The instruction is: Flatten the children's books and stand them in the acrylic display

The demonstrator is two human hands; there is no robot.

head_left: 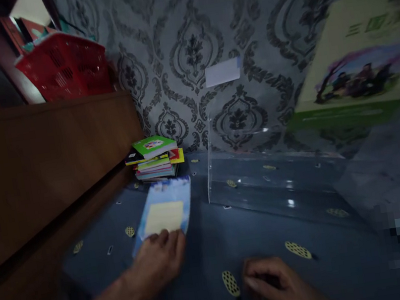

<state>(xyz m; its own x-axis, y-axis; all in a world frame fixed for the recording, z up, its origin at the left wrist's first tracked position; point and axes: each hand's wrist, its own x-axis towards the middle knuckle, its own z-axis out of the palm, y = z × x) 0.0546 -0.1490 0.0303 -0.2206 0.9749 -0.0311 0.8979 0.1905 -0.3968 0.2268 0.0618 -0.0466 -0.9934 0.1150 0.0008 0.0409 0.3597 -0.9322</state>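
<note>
My left hand point(161, 258) has its fingers closed over the near edge of a thin book point(163, 193). The book's cover is light blue with a pale yellow panel, slightly blurred, and its far end points toward a stack of books point(157, 164). Whether it touches the tablecloth, I cannot tell. My right hand point(276, 284) is low over the table, thumb and forefinger curled together in a loop with nothing visible in them. Beyond it stands a clear acrylic rack point(253, 202), and a cream and green book point(355, 81) is upright at its right end.
A dark blue patterned tablecloth point(204, 279) covers the table. Along the left runs a wooden panel point(47, 158) with a red plastic basket point(67, 69) on top. Patterned wallpaper point(190, 36) is behind, with a white label point(222, 72) in front of it.
</note>
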